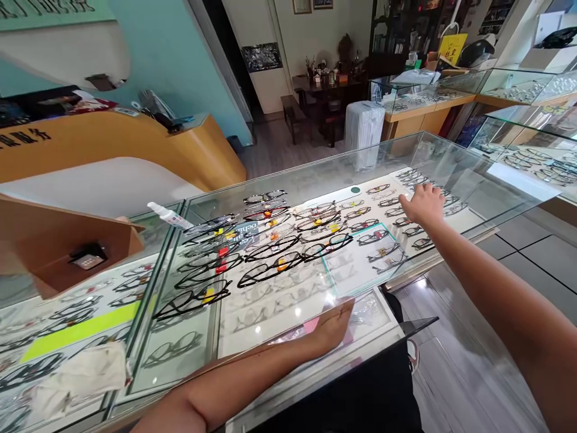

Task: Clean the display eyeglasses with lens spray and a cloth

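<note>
My right hand is palm down with fingers spread, over rows of eyeglasses at the far right of a glass display case. Nothing shows in its grasp; whether it touches the glass I cannot tell. My left hand is at the front edge of the case, beside an open drawer with clear plastic in it. Its fingers are mostly hidden. Between the hands lie several small eyeglasses on a teal-edged sheet. Larger black eyeglasses with coloured tags stand in rows to the left.
A white bottle lies at the case's left corner. Further left are an open cardboard box and a crumpled cloth. A wrapped suitcase stands behind the case. More glass cases are at the back right.
</note>
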A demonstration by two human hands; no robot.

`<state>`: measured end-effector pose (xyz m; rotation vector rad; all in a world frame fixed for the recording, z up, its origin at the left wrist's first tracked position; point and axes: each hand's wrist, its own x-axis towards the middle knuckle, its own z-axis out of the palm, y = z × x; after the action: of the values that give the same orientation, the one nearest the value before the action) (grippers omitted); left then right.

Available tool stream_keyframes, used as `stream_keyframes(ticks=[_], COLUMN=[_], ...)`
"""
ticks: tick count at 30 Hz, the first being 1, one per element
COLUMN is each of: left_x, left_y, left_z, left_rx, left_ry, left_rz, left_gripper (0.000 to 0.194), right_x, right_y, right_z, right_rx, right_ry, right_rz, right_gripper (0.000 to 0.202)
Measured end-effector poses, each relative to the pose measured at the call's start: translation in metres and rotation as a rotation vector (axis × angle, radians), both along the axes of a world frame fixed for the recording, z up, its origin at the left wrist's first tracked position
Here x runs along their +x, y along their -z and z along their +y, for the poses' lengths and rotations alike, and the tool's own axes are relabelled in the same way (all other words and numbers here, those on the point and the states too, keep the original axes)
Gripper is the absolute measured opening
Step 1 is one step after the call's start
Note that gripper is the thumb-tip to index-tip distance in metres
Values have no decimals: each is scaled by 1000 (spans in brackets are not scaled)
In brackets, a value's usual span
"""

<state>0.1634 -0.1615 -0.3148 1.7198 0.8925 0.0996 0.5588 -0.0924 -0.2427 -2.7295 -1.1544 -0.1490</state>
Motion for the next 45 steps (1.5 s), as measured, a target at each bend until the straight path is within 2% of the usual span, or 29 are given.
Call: stream_keyframes(ticks=[2,4,6,8,10,11,12,14,15,16,17,19,21,25,31,34,36,39,42,45], left_x=[0,-7,-19,-30,-36,-37,-35,-26,-20,-12,-4,12,25,39,41,42,40,28,2,-32], left_y=[-3,-23,-58,-100,-140,-156,-169,-184,-188,-189,-187,-181,-172,-156,-138,-134,-139,-159,-190,-211], left_z=[-11,-19,-21,-11,12,29,48,88,108,125,140,162,175,185,189,189,187,170,128,73], left_rx=[-5,-72,-179,-177,-9,169,366,722,866,987,1063,1115,1108,1101,1103,1100,1110,1141,1106,816], left_ry=[22,84,166,255,236,184,133,74,87,106,126,172,203,217,235,219,185,123,121,311], left_rz=[-38,-108,-202,-252,-223,-191,-158,-64,-20,45,137,312,389,424,430,425,406,336,76,-177], left_gripper=[76,81,79,73,66,62,57,36,21,21,28,35,36,37,41,44,44,45,47,43], right_x=[0,0,1,1,2,3,3,3,3,2,2,0,-1,0,2,1,0,0,1,1], right_y=[0,1,1,2,4,4,5,5,5,4,4,2,1,1,3,2,2,1,1,1], right_z=[0,0,0,0,0,0,0,0,0,0,0,-1,-1,-2,-1,-1,-1,-2,-1,-1], right_rx=[3,8,17,26,31,31,32,33,33,32,30,28,30,38,41,43,44,42,35,30], right_ry=[3,2,-3,-7,-7,-7,-7,-5,-4,-3,-3,-4,-7,-6,-5,-7,-7,-5,-5,-6], right_rz=[-2,-4,-4,-1,-2,-4,-7,-11,-12,-13,-13,-12,-3,15,15,15,14,9,4,1], right_gripper=[81,82,84,85,85,84,84,83,83,83,83,84,84,84,84,84,84,83,85,85])
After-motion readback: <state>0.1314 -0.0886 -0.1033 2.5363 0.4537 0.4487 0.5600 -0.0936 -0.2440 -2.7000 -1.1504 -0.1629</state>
